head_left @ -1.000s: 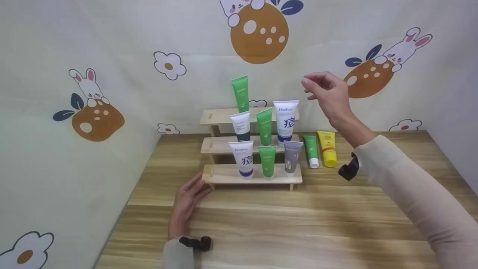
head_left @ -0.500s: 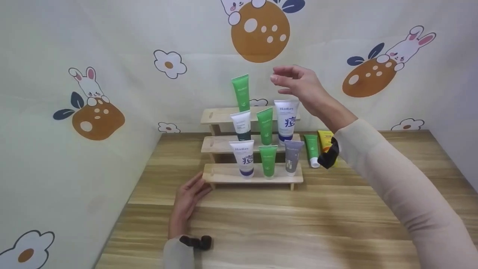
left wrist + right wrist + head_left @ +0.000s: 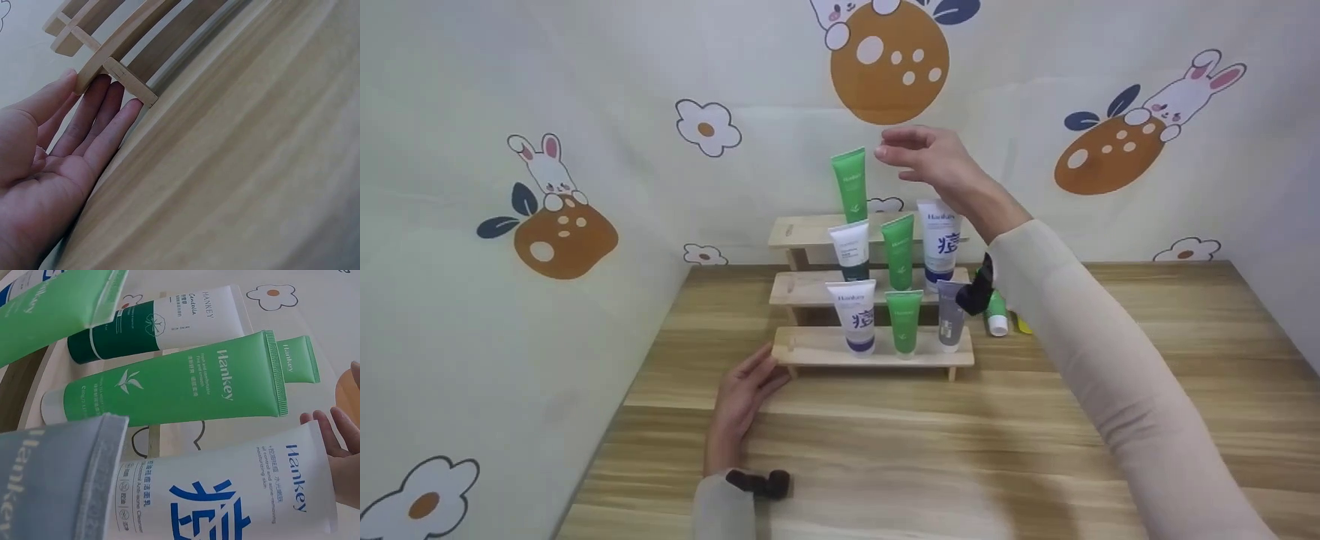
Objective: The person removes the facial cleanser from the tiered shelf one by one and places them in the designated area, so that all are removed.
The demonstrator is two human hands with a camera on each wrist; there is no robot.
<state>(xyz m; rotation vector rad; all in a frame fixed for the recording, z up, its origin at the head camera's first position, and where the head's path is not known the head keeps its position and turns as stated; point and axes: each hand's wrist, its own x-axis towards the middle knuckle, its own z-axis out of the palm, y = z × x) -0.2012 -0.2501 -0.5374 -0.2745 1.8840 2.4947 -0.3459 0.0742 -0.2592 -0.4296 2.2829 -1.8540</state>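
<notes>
A three-tier wooden display stand (image 3: pixel 810 350) holds several upright squeeze tubes. My left hand (image 3: pixel 744 397) is at the left end of its lowest tier; in the left wrist view the thumb lies against the board's end and the fingers reach beneath, beside the leg. My right hand (image 3: pixel 931 159) is raised with nothing in it, fingers slightly bent, just right of the green tube (image 3: pixel 850 185) on the top tier. The middle tier bears a white and dark-green tube (image 3: pixel 850 251), a green tube (image 3: pixel 174 379) and a white tube (image 3: pixel 236 489).
On the lowest tier stand a white tube (image 3: pixel 853 315), a green tube (image 3: pixel 904 322) and a grey tube (image 3: pixel 950 322). Right of the stand, another green tube (image 3: pixel 997 315) and a yellow tube (image 3: pixel 1024 324) lie on the table, partly hidden by the right arm. A patterned cloth wall rises behind.
My right hand has moved left above the stand, from the right side to beside the topmost green tube. The right sleeve now covers most of the yellow tube. The left hand has stayed put.
</notes>
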